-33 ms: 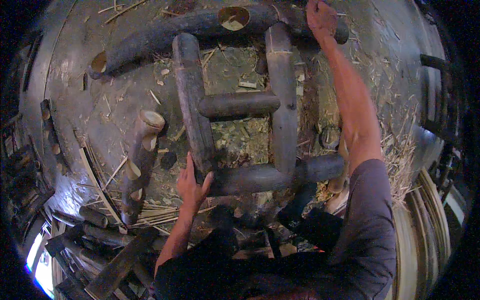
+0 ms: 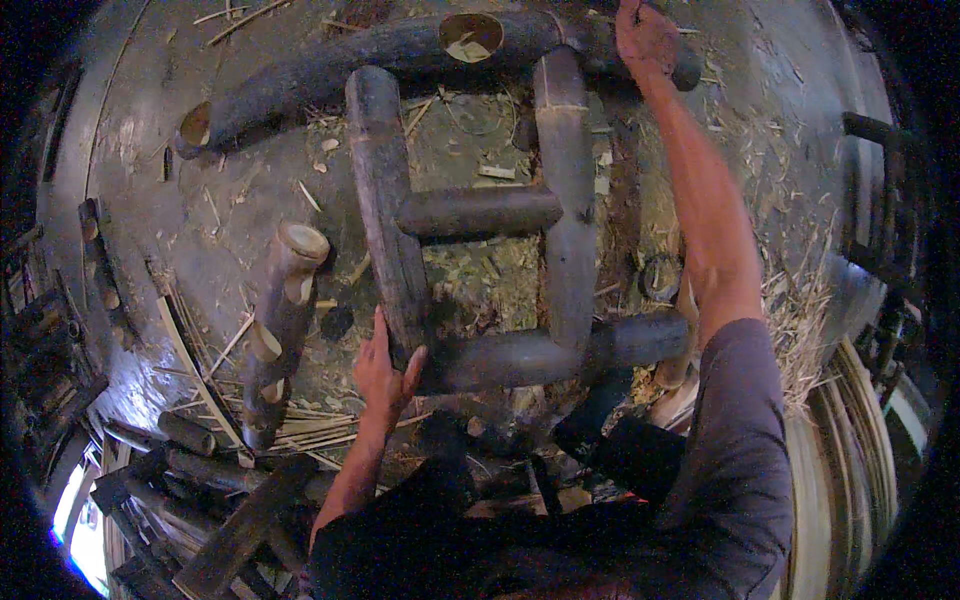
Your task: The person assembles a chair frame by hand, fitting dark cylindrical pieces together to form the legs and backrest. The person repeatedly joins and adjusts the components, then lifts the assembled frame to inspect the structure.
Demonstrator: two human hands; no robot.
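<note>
A frame of thick dark bamboo poles lies before me. Two uprights, the left upright [image 2: 378,190] and the right upright [image 2: 566,200], are joined by a short crossbar [image 2: 480,211]. The near pole [image 2: 500,362] meets their lower ends; the far pole [image 2: 350,62], with a cut round hole, spans their upper ends. My left hand [image 2: 383,372] rests at the near left corner, index finger stretched along the left upright and thumb spread beside the near pole. Beyond the far pole's right part, my right hand [image 2: 646,42] is closed in a fist; what it holds is cut off by the picture's top edge.
A notched bamboo piece [image 2: 285,330] lies left of the frame, with thin split strips [image 2: 310,430] near it. Dark bamboo offcuts [image 2: 235,525] are piled at lower left. Long pale slats [image 2: 850,450] stand at lower right. Shavings [image 2: 800,330] litter the floor.
</note>
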